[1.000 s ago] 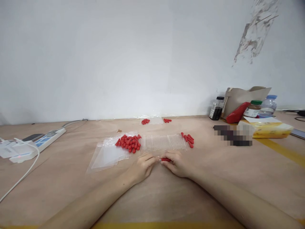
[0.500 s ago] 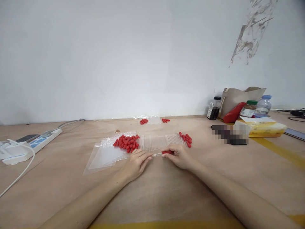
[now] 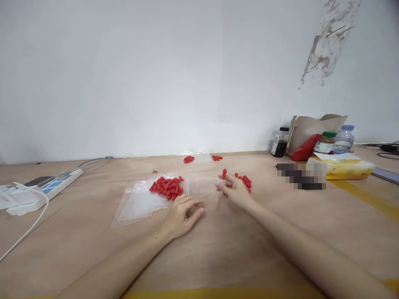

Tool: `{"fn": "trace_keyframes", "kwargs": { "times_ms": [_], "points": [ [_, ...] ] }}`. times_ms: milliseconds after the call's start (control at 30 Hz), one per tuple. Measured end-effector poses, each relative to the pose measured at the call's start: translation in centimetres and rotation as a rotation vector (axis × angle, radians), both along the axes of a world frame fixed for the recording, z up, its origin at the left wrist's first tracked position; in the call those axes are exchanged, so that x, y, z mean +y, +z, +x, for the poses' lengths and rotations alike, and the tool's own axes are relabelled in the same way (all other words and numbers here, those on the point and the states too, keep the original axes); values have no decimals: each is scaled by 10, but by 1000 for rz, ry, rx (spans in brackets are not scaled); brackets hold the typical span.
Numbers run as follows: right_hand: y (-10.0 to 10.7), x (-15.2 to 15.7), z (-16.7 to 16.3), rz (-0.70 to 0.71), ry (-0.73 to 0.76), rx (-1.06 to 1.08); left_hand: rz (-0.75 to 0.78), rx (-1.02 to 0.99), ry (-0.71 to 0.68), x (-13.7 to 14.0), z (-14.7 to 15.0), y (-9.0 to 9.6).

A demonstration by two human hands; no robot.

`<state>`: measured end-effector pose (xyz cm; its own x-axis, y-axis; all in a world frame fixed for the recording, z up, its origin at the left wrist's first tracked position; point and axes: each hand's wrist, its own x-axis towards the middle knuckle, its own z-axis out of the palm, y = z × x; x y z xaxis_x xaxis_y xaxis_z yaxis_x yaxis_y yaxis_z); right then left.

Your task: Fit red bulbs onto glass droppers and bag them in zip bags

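- Holding one red bulb (image 3: pixel 224 173) seems to be the right hand's (image 3: pixel 235 192) job now. The bulb pokes up, fat end on top, by the right end of the row of thin clear tubes (image 3: pixel 199 187).
- The right grip looks pinched close on the bulb. The low end is hidden — I cannot tell if a tube is stuck in it.
- The left hand (image 3: pixel 181 216) curves loosely, with a gap between thumb and fingers. I see nothing in its grip. It is just in front of the tubes.
- A light pinch should work best, as the bulb looks soft. Lifting it over the tubes, not through them, should stop them rolling.
- The big red pile (image 3: pixel 168 187) lies on clear bags (image 3: pixel 134 207) just past the left hand, so that hand should go slowly. A few loose red bulbs (image 3: pixel 246 180) lie right beside the right hand.
- The best room to move looks to be the wood table (image 3: pixel 212 253) in front of both hands, down to the yellow strip (image 3: pixel 187 294).
- At the back, the table stops at the wall (image 3: pixel 156 83) — two small red piles (image 3: pixel 188 159) sit near it.
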<state>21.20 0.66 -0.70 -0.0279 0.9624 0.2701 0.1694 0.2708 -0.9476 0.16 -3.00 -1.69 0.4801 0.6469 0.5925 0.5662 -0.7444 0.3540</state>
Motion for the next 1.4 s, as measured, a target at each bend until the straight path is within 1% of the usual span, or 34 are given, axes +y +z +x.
{"fn": "trace_keyframes", "kwargs": {
  "times_ms": [67,100,167,233,300,367,500,667,800,900,1000,1133,1267,1400],
  "points": [
    [9,21,30,29,-188,-273,-2,-14,48,3,-4,0],
    [12,30,44,21,-262,-418,-3,-21,70,5,-5,-1],
    [15,45,64,-39,-345,-682,-6,-27,101,7,-6,-2],
    [13,54,70,-77,-373,-854,-6,-21,111,8,-5,-3],
    [8,58,67,-94,-385,-932,-2,-10,109,8,-5,-3],
    [4,60,59,-112,-402,-966,-1,5,116,8,-5,-3],
    [0,61,49,-136,-430,-1035,-2,43,189,8,-6,-2],
    [-3,62,48,-138,-440,-1075,31,90,352,10,-8,-1],
    [0,60,54,-150,-439,-1065,55,171,459,15,-11,6],
    [4,58,69,-177,-471,-977,71,251,541,26,-13,13],
    [4,55,91,-161,-533,-913,70,351,634,42,-9,22],
    [-9,52,114,-141,-607,-796,-34,483,771,68,3,30],
    [-27,58,124,-200,-566,-644,-101,512,853,89,13,31],
    [-37,70,126,-229,-544,-597,-182,531,898,99,15,31]
  ]
}}
